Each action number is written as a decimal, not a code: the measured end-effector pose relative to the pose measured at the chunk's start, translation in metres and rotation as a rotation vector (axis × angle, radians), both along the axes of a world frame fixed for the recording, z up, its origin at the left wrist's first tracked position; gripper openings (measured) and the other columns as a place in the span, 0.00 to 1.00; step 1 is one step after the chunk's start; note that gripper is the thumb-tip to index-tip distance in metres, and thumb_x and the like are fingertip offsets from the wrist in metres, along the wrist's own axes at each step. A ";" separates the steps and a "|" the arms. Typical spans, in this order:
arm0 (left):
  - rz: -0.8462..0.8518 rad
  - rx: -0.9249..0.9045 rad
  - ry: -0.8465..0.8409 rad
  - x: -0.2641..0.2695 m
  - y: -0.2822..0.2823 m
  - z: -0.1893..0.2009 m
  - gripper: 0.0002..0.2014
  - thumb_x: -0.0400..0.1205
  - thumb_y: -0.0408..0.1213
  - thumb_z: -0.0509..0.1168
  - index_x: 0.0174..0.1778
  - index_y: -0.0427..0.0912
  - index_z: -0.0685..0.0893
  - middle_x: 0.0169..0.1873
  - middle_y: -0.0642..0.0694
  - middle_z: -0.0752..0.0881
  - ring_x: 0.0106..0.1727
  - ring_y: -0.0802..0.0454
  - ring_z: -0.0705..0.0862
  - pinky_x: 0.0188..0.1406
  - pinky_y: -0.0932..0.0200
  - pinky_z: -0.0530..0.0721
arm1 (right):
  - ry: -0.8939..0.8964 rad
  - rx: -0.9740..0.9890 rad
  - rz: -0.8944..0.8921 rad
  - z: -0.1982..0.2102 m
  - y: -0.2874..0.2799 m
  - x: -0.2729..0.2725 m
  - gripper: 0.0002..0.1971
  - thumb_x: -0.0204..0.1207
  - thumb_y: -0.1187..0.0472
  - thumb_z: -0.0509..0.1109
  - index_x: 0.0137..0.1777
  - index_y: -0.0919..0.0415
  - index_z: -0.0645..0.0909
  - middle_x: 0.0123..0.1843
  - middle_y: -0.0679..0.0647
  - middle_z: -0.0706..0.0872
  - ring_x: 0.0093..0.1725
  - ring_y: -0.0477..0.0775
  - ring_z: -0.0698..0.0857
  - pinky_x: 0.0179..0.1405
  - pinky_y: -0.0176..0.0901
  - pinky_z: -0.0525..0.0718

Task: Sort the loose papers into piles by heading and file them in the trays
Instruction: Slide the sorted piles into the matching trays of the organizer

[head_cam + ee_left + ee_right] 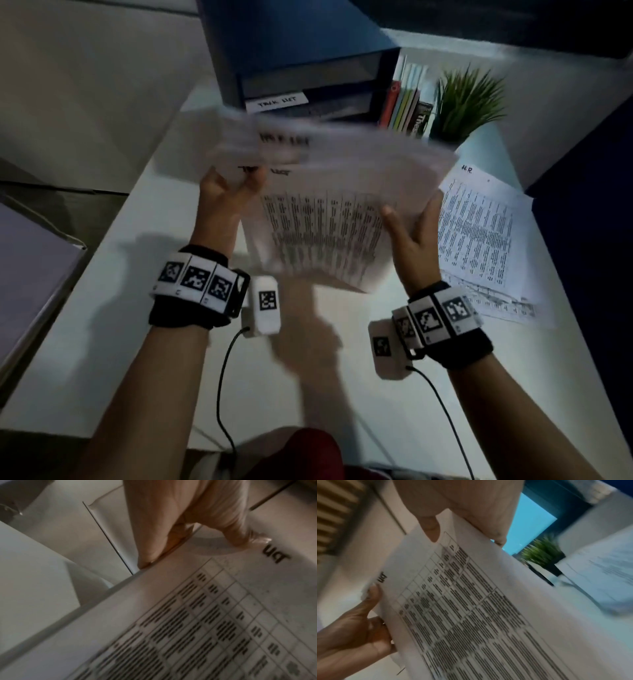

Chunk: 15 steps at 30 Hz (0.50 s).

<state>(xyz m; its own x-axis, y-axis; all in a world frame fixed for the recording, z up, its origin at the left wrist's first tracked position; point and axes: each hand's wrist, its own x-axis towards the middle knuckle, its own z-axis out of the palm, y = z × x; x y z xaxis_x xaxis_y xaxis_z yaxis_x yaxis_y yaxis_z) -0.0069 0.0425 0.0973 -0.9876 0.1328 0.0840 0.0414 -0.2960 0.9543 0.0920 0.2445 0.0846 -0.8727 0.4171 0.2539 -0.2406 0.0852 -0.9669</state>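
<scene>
A stack of printed sheets (329, 205) headed "TASK LIST" hangs tilted above the white desk (164, 370), blurred by motion. My left hand (239, 183) pinches its top left corner beside the heading; in the left wrist view the fingers (164, 536) curl behind the sheets (188, 615) with the thumb on the front. My right hand (411, 219) grips the right edge, thumb on the printed table (471, 601). Just behind the stack stands a dark blue tray unit (308, 65), and one tray carries a white "TASK LIST" label (277, 101).
A pile headed "HR" (479, 236) lies on the desk at the right. Upright books (406, 102) and a potted green plant (467, 102) stand right of the trays. A grey flat object (30, 274) sits off the desk's left edge. Cables run from both wristbands.
</scene>
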 end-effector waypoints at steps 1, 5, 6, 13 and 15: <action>-0.031 -0.016 -0.011 0.003 0.001 -0.003 0.32 0.55 0.54 0.81 0.49 0.43 0.80 0.38 0.58 0.90 0.44 0.61 0.87 0.47 0.63 0.83 | -0.040 -0.033 0.011 -0.007 -0.002 0.003 0.21 0.74 0.60 0.67 0.63 0.54 0.61 0.57 0.48 0.77 0.56 0.41 0.81 0.55 0.36 0.82; -0.025 -0.023 -0.003 0.008 0.010 -0.005 0.10 0.74 0.37 0.71 0.49 0.42 0.79 0.38 0.56 0.90 0.44 0.59 0.88 0.44 0.63 0.84 | -0.075 0.008 -0.087 -0.010 -0.009 0.000 0.14 0.74 0.65 0.59 0.58 0.61 0.62 0.49 0.48 0.77 0.47 0.41 0.79 0.47 0.37 0.81; -0.013 -0.017 0.012 0.008 0.012 0.000 0.06 0.78 0.32 0.65 0.49 0.42 0.79 0.38 0.56 0.90 0.44 0.59 0.88 0.44 0.63 0.84 | -0.050 0.006 -0.124 -0.005 -0.009 -0.002 0.12 0.73 0.65 0.58 0.56 0.60 0.62 0.48 0.48 0.76 0.45 0.38 0.79 0.46 0.36 0.81; -0.072 -0.067 0.091 0.003 0.003 0.011 0.15 0.72 0.44 0.73 0.49 0.42 0.79 0.38 0.59 0.90 0.44 0.64 0.86 0.45 0.68 0.81 | 0.031 -0.109 -0.175 0.011 0.000 -0.007 0.17 0.74 0.76 0.60 0.56 0.56 0.63 0.50 0.46 0.76 0.46 0.30 0.80 0.49 0.35 0.83; -0.097 -0.146 0.022 0.007 0.008 -0.009 0.22 0.65 0.41 0.73 0.52 0.36 0.79 0.38 0.61 0.89 0.45 0.67 0.86 0.49 0.69 0.80 | -0.122 -0.090 -0.183 -0.005 -0.004 -0.011 0.17 0.75 0.76 0.59 0.55 0.54 0.67 0.49 0.45 0.79 0.49 0.41 0.82 0.55 0.49 0.85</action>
<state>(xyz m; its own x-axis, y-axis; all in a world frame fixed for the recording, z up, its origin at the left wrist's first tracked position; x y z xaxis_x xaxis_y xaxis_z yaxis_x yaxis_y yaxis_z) 0.0001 0.0509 0.0883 -0.9676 0.2400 0.0789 0.0411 -0.1583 0.9865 0.0811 0.2401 0.0797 -0.8023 0.5875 0.1058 -0.1102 0.0285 -0.9935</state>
